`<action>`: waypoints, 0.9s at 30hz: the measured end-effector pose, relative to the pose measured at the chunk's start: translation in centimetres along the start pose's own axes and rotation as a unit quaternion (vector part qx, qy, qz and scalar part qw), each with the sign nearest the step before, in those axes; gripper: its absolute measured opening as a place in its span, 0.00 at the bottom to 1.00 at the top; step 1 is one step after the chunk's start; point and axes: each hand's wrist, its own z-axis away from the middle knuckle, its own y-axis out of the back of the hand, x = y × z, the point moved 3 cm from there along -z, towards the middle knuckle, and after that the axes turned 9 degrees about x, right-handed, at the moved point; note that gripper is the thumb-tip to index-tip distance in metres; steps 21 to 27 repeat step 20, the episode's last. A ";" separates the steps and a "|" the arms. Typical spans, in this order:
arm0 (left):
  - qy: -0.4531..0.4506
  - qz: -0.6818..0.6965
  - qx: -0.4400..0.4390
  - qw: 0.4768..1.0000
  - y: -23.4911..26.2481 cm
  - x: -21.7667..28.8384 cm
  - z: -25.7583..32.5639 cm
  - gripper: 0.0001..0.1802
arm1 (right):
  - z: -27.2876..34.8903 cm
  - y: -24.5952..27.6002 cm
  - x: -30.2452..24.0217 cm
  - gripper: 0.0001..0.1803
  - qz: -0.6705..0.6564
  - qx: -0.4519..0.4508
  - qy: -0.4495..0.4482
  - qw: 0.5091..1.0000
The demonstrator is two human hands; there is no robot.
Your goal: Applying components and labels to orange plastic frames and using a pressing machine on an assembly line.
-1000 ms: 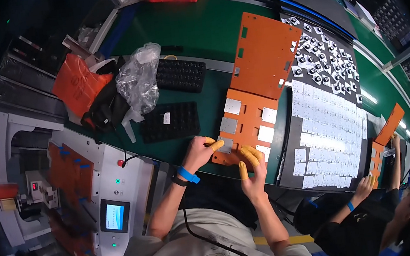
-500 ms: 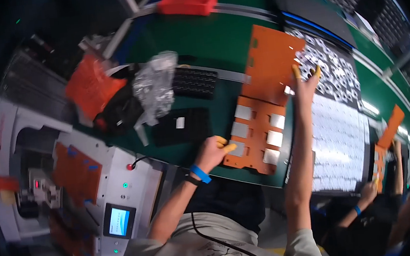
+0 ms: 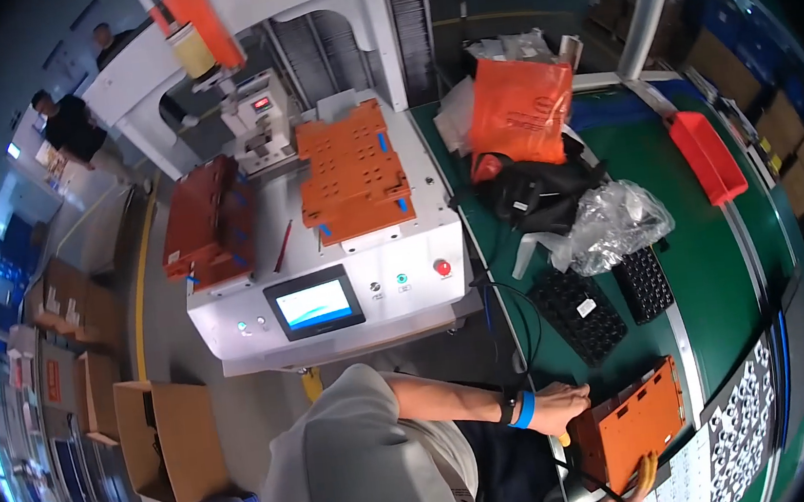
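Observation:
An orange hinged fixture [image 3: 634, 423], its slotted upper plate folded over the lower one, lies at the near edge of the green table. My left hand [image 3: 558, 411], with a blue wristband, has its fingers bent around the fixture's left end. At the opposite end, my right hand [image 3: 640, 493] holds the plate's edge, yellow coverings on its fingertips; part of it is cut off by the lower rim and a black cable [image 3: 598, 485]. Whatever lies between the plates is hidden.
A white machine [image 3: 405, 280] with a screen stands left of the table, carrying an orange fixture stack [image 3: 350, 173] and another fixture [image 3: 207, 217]. Black keyboards [image 3: 580, 316], crumpled clear plastic [image 3: 615, 224], an orange bag [image 3: 523, 111] and a red bin [image 3: 706, 155] occupy the table. Two people stand far left.
The fixture has gone from lying open, with grey pads showing, to folded over. My right hand has come closer to my left. The view has swung left toward the machine.

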 end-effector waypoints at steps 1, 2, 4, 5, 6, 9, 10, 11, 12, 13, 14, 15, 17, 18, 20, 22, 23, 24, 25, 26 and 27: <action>0.016 -0.023 -0.016 0.999 0.3 0.2 0.3 0.35 | 0.9 -0.2 0.5 0.22 0.031 -0.006 0.007 0.999; -0.012 -0.037 0.071 0.997 -0.5 -0.4 0.7 0.31 | 1.4 -0.4 -0.8 0.23 0.066 -0.013 0.014 0.998; -0.006 -0.024 0.077 0.997 -1.5 -1.4 -0.2 0.27 | 2.1 -0.7 -2.4 0.26 0.048 -0.009 -0.007 0.999; -0.005 -0.009 0.074 0.997 -1.3 -1.2 -0.6 0.23 | 2.5 -0.7 -3.4 0.26 0.051 0.002 -0.055 0.997; -0.032 0.009 0.079 0.996 -0.7 -1.1 -1.0 0.20 | 2.8 -0.4 -3.5 0.25 0.104 0.014 -0.029 0.994; -0.044 0.055 0.122 0.990 0.2 0.4 -1.9 0.21 | 7.4 -0.4 0.2 0.13 -0.056 0.142 -0.216 0.964; -0.028 0.067 0.086 0.994 0.6 1.3 -1.9 0.22 | 11.1 1.4 4.0 0.14 -0.007 0.140 -0.236 0.962; 0.019 0.063 0.073 0.995 2.1 2.1 -1.6 0.22 | 13.3 2.3 6.5 0.15 0.106 0.119 -0.335 0.929; -0.012 0.073 0.073 0.995 2.2 2.6 -2.0 0.23 | 10.7 1.5 1.4 0.19 0.074 0.153 -0.389 0.905; 0.014 0.094 0.079 0.992 2.5 3.4 -2.3 0.26 | 11.1 1.8 1.5 0.18 0.037 0.108 -0.422 0.899; 0.032 0.127 0.060 0.990 3.2 4.1 -2.8 0.28 | 10.5 0.6 0.2 0.19 -0.022 0.144 -0.469 0.871; -0.011 0.136 0.090 0.987 3.3 4.2 -2.6 0.30 | 10.4 -0.2 -0.7 0.21 -0.050 0.158 -0.501 0.850; 0.025 0.163 0.070 0.984 5.3 6.2 -3.2 0.25 | 10.9 -1.4 -0.6 0.32 -0.193 0.111 -0.524 0.822; 0.051 0.226 0.062 0.971 3.7 4.8 -3.3 0.24 | 11.2 -2.7 0.1 0.39 -0.375 0.085 -0.575 0.723; 0.039 0.237 0.034 0.970 3.2 6.2 -4.4 0.23 | 10.0 -2.8 -0.1 0.41 -0.524 0.099 -0.533 0.657; 0.039 0.237 0.034 0.970 3.2 6.2 -4.4 0.23 | 10.0 -2.8 -0.1 0.41 -0.524 0.099 -0.533 0.657; 0.039 0.237 0.034 0.970 3.2 6.2 -4.4 0.23 | 10.0 -2.8 -0.1 0.41 -0.524 0.099 -0.533 0.657; 0.039 0.237 0.034 0.970 3.2 6.2 -4.4 0.23 | 10.0 -2.8 -0.1 0.41 -0.524 0.099 -0.533 0.657; 0.039 0.237 0.034 0.970 3.2 6.2 -4.4 0.23 | 10.0 -2.8 -0.1 0.41 -0.524 0.099 -0.533 0.657; 0.039 0.237 0.034 0.970 3.2 6.2 -4.4 0.23 | 10.0 -2.8 -0.1 0.41 -0.524 0.099 -0.533 0.657; 0.039 0.237 0.034 0.970 3.2 6.2 -4.4 0.23 | 10.0 -2.8 -0.1 0.41 -0.524 0.099 -0.533 0.657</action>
